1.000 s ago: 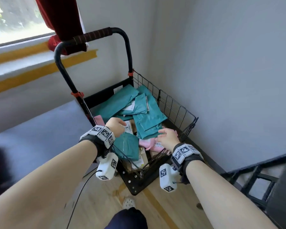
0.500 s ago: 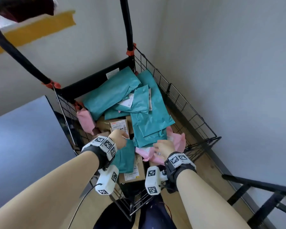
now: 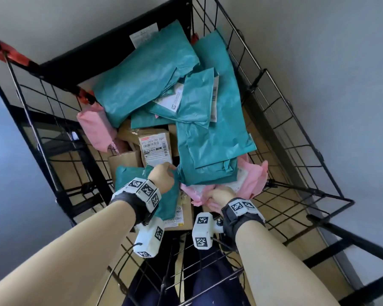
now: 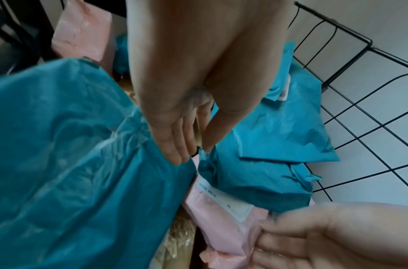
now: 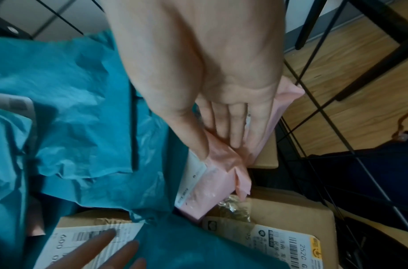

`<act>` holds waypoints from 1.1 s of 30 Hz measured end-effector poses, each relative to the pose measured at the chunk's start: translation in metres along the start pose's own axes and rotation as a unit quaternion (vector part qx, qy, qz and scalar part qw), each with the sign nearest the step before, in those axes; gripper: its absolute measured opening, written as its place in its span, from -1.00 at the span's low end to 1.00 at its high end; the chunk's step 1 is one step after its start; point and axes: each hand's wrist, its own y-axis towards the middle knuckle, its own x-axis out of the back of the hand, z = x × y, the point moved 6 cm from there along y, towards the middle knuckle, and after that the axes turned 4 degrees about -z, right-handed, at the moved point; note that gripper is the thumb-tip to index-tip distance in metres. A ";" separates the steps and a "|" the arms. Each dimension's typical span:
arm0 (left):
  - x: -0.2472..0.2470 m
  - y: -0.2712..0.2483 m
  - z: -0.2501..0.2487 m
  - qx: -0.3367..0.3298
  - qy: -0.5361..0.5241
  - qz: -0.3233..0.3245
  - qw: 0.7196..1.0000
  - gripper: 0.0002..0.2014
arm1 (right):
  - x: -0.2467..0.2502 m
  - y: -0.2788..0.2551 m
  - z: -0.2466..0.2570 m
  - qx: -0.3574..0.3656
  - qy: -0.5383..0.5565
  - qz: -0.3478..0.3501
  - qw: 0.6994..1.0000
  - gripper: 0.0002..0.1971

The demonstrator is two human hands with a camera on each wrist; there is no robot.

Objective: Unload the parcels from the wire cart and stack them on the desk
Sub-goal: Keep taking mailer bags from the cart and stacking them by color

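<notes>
The black wire cart (image 3: 296,120) holds several teal mailer bags (image 3: 146,71), pink bags and cardboard boxes (image 3: 155,149). My left hand (image 3: 164,173) reaches into the near part of the cart. Its fingers (image 4: 175,149) are straight and point down at the gap between a near teal parcel (image 4: 71,145) and a larger teal one (image 3: 212,146). My right hand (image 3: 217,194) is just to the right, and its thumb and fingers (image 5: 232,131) pinch the crumpled edge of a pink parcel (image 5: 221,174) lying under the teal pile. No desk is in view.
A second pink bag (image 3: 95,127) leans in the cart's left corner. A labelled box (image 5: 278,227) lies at the near edge under the parcels. Grey walls close in behind and to the right. Wood floor and a black frame (image 3: 352,239) show at lower right.
The view has tipped down and drawn closer over the cart. Both hands have sunk deeper among the parcels; the right stays on the pink parcel, the left has shifted toward the teal bags.
</notes>
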 end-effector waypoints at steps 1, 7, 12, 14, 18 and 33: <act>-0.005 0.002 0.003 0.005 -0.010 0.000 1.000 -0.60 | -0.003 0.010 -0.004 0.002 0.007 -0.005 1.000 -0.81; -0.020 0.007 0.012 0.011 -0.049 0.002 0.999 -0.59 | -0.010 0.017 -0.001 0.032 0.031 -0.044 0.998 -0.75; -0.007 0.001 0.013 0.012 -0.054 0.002 0.998 -0.62 | -0.007 0.006 0.003 0.040 0.049 -0.029 0.998 -0.79; 0.001 -0.003 0.013 0.009 -0.048 -0.009 0.999 -0.66 | -0.003 -0.005 0.004 0.035 0.052 -0.023 0.998 -0.74; 0.017 -0.020 0.003 -0.007 -0.040 -0.017 0.999 -0.68 | 0.002 -0.043 0.015 0.018 0.075 0.013 0.997 -0.83; 0.070 -0.127 -0.007 -0.099 -0.017 -0.031 0.994 -0.68 | 0.016 -0.179 -0.005 0.054 0.104 -0.010 0.993 -0.78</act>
